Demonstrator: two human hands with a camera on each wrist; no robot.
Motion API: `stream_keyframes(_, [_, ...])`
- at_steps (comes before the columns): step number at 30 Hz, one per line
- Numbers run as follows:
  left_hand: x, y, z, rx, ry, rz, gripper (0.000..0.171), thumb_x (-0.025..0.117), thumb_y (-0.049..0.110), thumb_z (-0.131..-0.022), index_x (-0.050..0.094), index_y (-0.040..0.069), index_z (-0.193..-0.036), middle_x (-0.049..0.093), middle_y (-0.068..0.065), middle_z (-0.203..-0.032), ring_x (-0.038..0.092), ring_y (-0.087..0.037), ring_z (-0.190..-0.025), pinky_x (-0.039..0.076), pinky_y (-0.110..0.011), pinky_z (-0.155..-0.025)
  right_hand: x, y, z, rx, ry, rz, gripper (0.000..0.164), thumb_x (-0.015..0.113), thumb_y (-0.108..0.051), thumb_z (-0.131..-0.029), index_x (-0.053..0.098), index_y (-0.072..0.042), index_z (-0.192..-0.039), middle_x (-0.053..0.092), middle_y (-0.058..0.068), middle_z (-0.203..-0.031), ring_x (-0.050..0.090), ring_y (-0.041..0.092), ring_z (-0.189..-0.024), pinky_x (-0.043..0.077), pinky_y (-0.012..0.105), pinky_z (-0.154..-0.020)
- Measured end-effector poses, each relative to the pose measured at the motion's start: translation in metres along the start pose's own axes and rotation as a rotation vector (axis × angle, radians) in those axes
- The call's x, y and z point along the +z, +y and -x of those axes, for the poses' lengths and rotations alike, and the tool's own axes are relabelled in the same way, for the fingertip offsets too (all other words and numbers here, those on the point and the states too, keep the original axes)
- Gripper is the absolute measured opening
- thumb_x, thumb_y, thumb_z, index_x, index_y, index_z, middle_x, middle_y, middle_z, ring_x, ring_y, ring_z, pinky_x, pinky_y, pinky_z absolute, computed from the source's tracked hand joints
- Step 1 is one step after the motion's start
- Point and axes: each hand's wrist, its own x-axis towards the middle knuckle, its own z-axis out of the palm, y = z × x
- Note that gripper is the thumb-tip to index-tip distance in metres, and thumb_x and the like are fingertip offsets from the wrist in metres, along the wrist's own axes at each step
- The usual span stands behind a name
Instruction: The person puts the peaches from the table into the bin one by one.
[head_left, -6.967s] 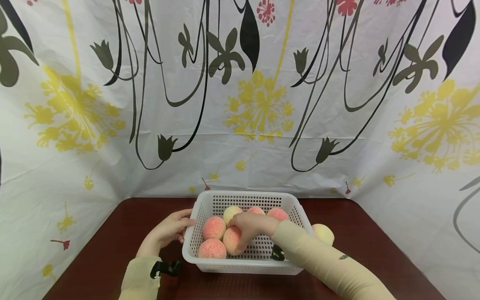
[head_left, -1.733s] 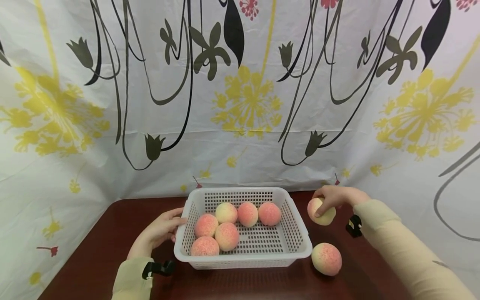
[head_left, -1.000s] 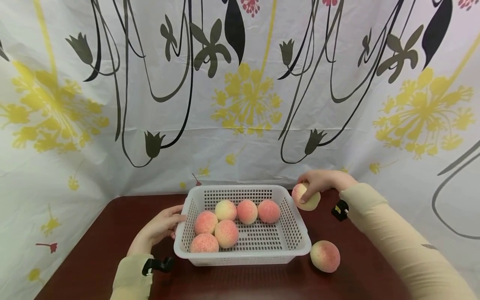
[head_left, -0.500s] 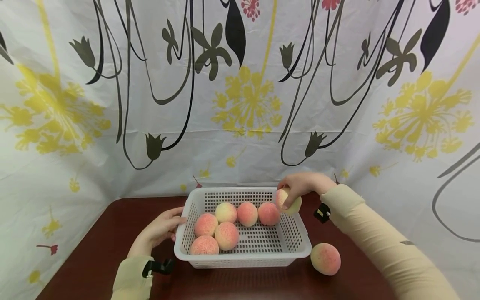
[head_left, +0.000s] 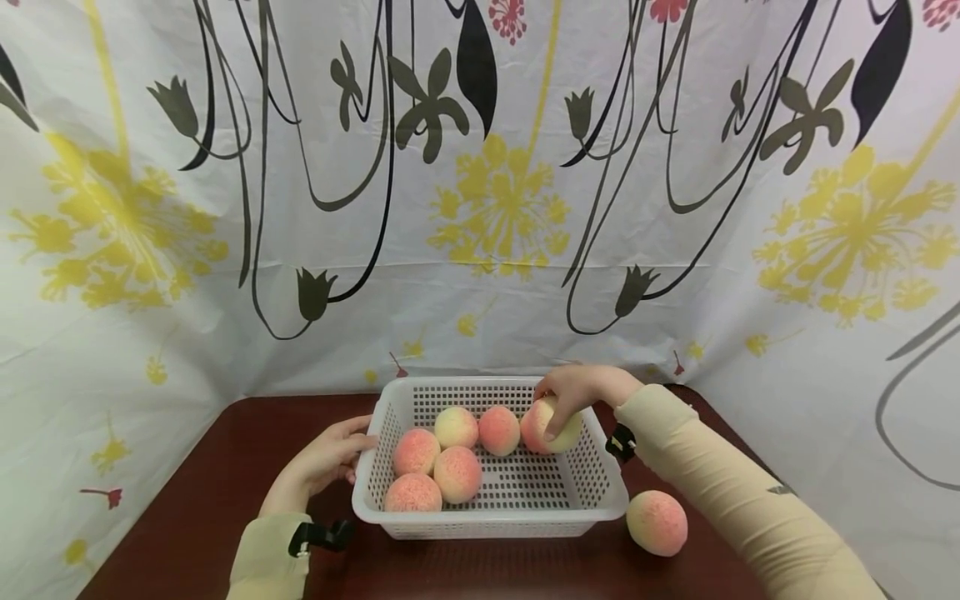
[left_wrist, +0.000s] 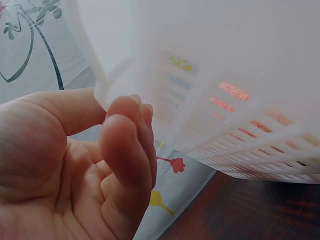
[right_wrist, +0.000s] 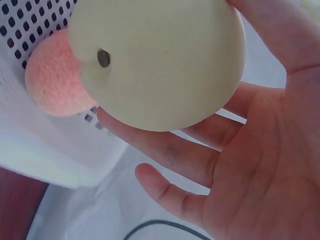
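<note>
A white plastic basket (head_left: 495,527) with perforated walls stands on the table, several peaches (head_left: 457,475) lying in its left and back parts. At its left end my left hand (head_left: 322,458) grips the rim; in the left wrist view thumb and fingers of the left hand (left_wrist: 75,150) meet at the edge of the basket (left_wrist: 240,35). Over the back right corner, my right hand (head_left: 583,390) holds a pale yellow and pink peach (head_left: 566,432). That peach (right_wrist: 165,65) shows its stem end in the right wrist view, a redder peach (right_wrist: 55,75) beyond it, partly hidden.
One more peach (head_left: 657,522) lies on the dark red table (head_left: 555,571), just outside the basket's front right corner. A white floral-patterned sheet (head_left: 495,325) hangs behind and along both sides of the table.
Earlier my right hand was among peaches inside the basket. Then it held the pale peach right of the basket, and it has carried it left and down over the back right corner. Left hand keeps its grip.
</note>
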Motion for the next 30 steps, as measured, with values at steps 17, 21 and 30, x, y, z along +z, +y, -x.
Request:
stream_keyframes(17, [-0.003,-0.004,-0.004,0.011,-0.017,-0.007,0.063,0.053,0.019,-0.100,0.023,-0.004,-0.151,0.067,-0.023,-0.098,0.057,-0.010,-0.053,0.049,-0.024,-0.049,0.031,-0.013,-0.026,-0.004,-0.082,-0.038,0.053,0.082,-0.045,-0.070,0.068,-0.021,-0.115,0.061,-0.010,-0.101,0.056,0.010,-0.089,0.048,0.033,-0.078])
stream_keyframes(21, [-0.003,-0.004,-0.004,0.000,-0.009,-0.002,0.062,0.054,0.019,-0.100,0.025,-0.002,-0.151,0.066,-0.023,-0.100,0.057,-0.011,-0.054,0.049,-0.025,-0.049,0.035,-0.017,-0.030,-0.002,-0.095,-0.048,0.056,0.083,-0.045,-0.069,0.067,-0.022,-0.117,0.060,-0.011,-0.105,0.056,0.009,-0.095,0.047,0.032,-0.083])
stream_keyframes(30, [-0.004,-0.006,-0.006,-0.004,0.002,-0.004,0.061,0.054,0.019,-0.099,0.027,-0.002,-0.150,0.065,-0.022,-0.103,0.058,-0.014,-0.056,0.050,-0.026,-0.049,0.045,-0.022,-0.036,-0.017,-0.119,-0.060,0.063,0.084,-0.042,-0.069,0.065,-0.019,-0.124,0.061,-0.009,-0.113,0.055,0.010,-0.103,0.045,0.030,-0.087])
